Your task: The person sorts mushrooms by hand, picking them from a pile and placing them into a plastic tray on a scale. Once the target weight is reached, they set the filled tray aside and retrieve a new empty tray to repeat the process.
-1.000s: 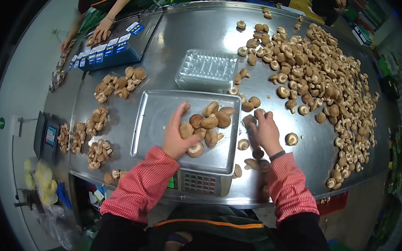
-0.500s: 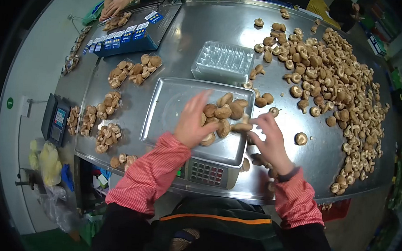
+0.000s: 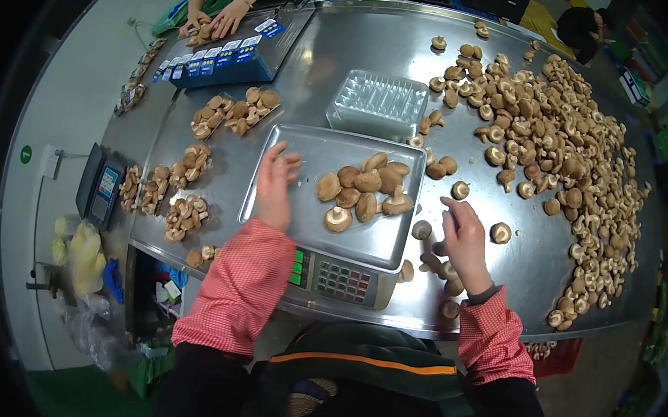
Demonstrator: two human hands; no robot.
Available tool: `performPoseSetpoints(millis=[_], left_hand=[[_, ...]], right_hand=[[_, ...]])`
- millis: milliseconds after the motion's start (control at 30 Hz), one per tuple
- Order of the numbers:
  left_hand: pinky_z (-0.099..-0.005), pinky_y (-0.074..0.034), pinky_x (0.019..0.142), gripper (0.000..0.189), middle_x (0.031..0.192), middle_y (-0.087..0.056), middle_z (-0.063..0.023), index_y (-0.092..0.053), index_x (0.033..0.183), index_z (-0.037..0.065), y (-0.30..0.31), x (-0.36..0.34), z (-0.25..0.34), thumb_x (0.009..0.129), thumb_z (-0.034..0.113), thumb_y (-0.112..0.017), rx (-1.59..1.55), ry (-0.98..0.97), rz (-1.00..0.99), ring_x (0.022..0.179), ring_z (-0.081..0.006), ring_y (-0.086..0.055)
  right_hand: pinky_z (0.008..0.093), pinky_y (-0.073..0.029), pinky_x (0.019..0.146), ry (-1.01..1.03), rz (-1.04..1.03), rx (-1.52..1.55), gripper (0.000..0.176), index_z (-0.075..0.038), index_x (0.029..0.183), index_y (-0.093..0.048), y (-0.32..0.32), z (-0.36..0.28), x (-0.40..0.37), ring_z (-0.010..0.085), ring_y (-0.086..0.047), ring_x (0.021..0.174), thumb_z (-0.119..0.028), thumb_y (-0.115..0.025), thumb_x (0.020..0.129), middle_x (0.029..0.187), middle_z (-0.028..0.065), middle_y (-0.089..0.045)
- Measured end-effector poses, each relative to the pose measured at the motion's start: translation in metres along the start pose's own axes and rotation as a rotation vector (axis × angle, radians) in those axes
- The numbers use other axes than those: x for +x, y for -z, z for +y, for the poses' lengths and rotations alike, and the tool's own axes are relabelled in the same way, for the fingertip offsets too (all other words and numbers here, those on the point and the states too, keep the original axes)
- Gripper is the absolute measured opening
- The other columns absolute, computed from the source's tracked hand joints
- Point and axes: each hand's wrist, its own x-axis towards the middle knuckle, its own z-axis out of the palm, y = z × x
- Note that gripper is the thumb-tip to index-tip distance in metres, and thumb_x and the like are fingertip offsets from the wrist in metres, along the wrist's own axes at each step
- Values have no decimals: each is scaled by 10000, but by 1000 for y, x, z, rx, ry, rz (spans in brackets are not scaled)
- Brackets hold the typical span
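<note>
A metal weighing tray (image 3: 315, 146) sits on a scale with a keypad (image 3: 341, 281) at the front. Several shiitake mushrooms (image 3: 368, 181) lie grouped on the tray's right half, one with its pale underside up. Over the tray's left side is my left hand (image 3: 275, 192), fingers apart and holding nothing. My right hand (image 3: 466, 246) hovers just right of the tray, its fingers loosely stretched out with nothing visible in them. Close by it on the steel table are a loose mushroom (image 3: 460, 190) and another mushroom (image 3: 501, 233); several more are partly hidden below the hand.
A large mushroom pile (image 3: 552, 124) covers the table's right side. Stacked clear plastic trays (image 3: 377, 106) stand behind the scale. Mushroom portions (image 3: 187, 216) line the left, near a second scale (image 3: 101, 190). At the far left, a co-worker's hands (image 3: 230, 18) handle mushrooms behind a label-hung box (image 3: 227, 71).
Both hands have drawn apart from the mushrooms on the tray, the left hand leftward and the right hand off the tray's right edge. The mushrooms stay lying on the tray.
</note>
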Motion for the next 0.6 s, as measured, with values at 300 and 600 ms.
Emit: performPoseSetpoints(millis=[300,600], left_hand=[[-224,-484,678,258,908,-662,-5,-645,1211,58,77,-44,-20,975,158,-619,177,293,-204,758,-66,-595],[-219,-456,626,317,775,-572,44,-660,1134,-20,34,-53,-23,875,142,-745,637,288,-459,680,-50,-513]], right_hand=[[397,-516,730,-34,-65,22,186,-36,1087,-686,-5,4,7,332,-646,810,-62,-593,928,885,152,-628],[456,-527,736,54,-13,-149,241,-31,1177,-650,-39,-3,70,392,-666,855,-107,-567,964,970,214,-676]])
